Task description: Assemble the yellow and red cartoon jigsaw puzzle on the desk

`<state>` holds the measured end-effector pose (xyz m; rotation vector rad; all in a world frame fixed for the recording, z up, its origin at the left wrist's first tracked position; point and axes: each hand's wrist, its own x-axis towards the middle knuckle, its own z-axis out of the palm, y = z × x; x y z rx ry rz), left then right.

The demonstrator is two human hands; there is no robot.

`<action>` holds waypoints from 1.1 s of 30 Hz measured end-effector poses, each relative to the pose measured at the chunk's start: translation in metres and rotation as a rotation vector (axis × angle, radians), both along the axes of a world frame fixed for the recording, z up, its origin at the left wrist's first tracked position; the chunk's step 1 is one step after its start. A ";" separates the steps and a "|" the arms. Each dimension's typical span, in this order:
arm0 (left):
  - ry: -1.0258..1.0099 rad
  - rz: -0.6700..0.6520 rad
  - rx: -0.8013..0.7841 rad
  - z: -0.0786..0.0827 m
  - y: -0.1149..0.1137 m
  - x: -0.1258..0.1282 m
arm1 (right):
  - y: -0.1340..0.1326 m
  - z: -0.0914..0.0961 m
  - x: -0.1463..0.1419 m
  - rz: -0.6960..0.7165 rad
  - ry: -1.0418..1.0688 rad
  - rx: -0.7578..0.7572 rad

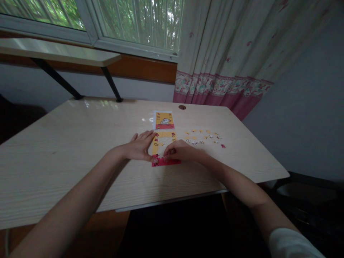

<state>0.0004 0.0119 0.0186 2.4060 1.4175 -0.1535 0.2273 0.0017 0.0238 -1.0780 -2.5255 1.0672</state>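
A partly assembled jigsaw puzzle [167,162] lies on the table, with yellow pieces along the top and sides, red ones along the bottom, and a pale gap in the middle. My left hand [139,147] rests along its left edge, thumb near the lower left corner and fingers spread by the upper left. Over the lower middle, just above the red row, my right hand [181,150] is closed in a pinch. Whatever its fingertips hold is hidden. Right of it lie loose puzzle pieces [201,142], mostly yellow and white, with a red piece [223,146] farthest right.
Directly behind the puzzle lies a picture card [164,122] showing a white animal on yellow and red. The wooden table [107,122] has a round cable hole [182,107] near its back edge. A raised shelf [67,52] stands at back left; a curtain [215,53] hangs behind.
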 end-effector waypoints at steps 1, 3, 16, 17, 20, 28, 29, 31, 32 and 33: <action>0.000 0.002 -0.002 0.000 0.000 0.000 | 0.000 -0.001 0.000 0.004 0.006 -0.001; -0.006 -0.002 -0.004 0.001 -0.001 0.000 | 0.001 -0.001 0.003 -0.005 0.043 -0.024; -0.038 -0.021 -0.019 0.002 0.000 0.000 | 0.000 -0.017 0.013 -0.317 0.364 -0.364; -0.036 -0.021 -0.018 0.002 0.000 0.000 | -0.002 -0.019 0.011 -0.318 0.349 -0.354; -0.029 -0.016 -0.013 0.003 -0.001 0.001 | -0.009 -0.018 0.006 -0.314 0.286 -0.268; -0.038 -0.020 -0.017 0.003 -0.001 0.001 | -0.027 -0.002 0.004 -0.274 0.137 -0.020; -0.038 -0.019 -0.017 0.003 -0.001 0.001 | -0.028 -0.001 0.004 -0.273 0.119 0.009; -0.033 -0.014 -0.019 0.002 -0.001 0.001 | -0.029 0.002 0.004 -0.274 0.076 0.062; -0.031 -0.012 -0.019 0.003 -0.001 0.001 | -0.029 0.003 0.003 -0.273 0.053 0.081; -0.033 -0.011 -0.015 0.003 -0.002 0.001 | -0.029 0.004 0.003 -0.271 0.031 0.093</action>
